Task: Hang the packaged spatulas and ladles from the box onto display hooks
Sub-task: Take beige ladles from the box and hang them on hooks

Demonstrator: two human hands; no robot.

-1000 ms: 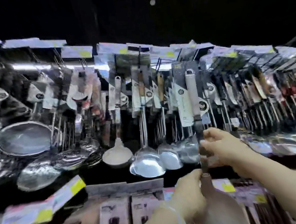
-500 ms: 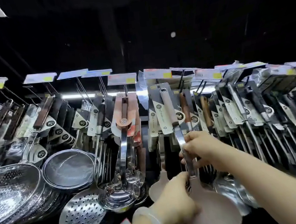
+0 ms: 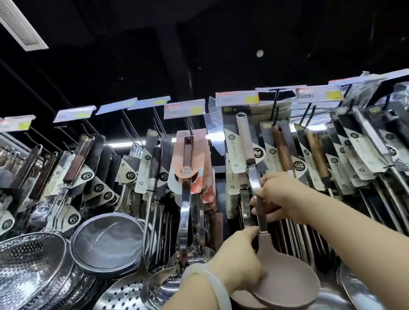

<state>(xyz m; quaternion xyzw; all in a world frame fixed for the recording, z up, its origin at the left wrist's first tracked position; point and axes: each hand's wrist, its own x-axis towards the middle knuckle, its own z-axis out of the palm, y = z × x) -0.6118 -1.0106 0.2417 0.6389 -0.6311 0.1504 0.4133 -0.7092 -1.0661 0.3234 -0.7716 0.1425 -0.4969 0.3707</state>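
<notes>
The pale pink, round-bowled silicone ladle [image 3: 284,280] hangs at the rack's front edge. My left hand [image 3: 239,259] cups its bowl; my right hand [image 3: 278,197] pinches its steel shaft. I should steady the swing and release gently. The hook under its card is hidden, and the box is out of view.
</notes>
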